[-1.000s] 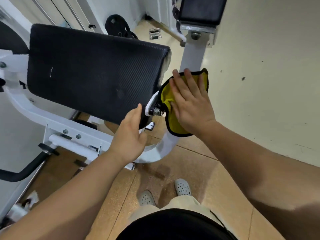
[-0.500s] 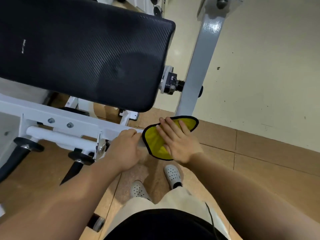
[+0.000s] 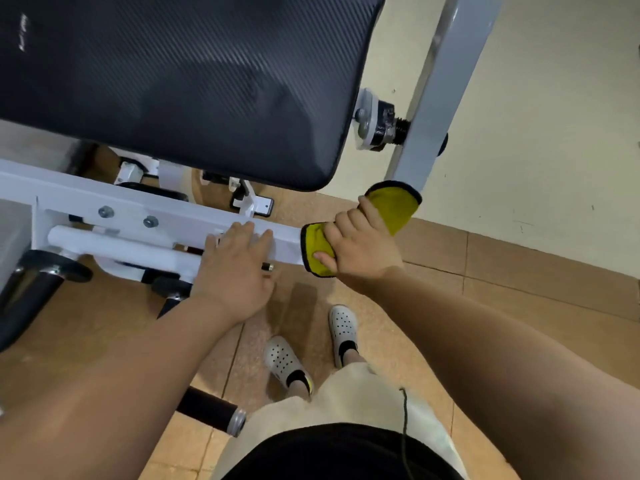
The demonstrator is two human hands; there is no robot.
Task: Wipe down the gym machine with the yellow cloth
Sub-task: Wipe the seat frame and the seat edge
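Against the white beam (image 3: 173,216), right hand (image 3: 360,245) grips fuzzy yellow cloth (image 3: 394,206)

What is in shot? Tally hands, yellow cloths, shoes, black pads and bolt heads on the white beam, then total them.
hands: 2, left hand and right hand
yellow cloth: 1
shoes: 2
black pad: 1
bolt heads on the white beam: 2
Total: 8

Soft indoor light; pale sheen on the black textured vinyl pad (image 3: 214,64) before me; edges bend and blur slightly.
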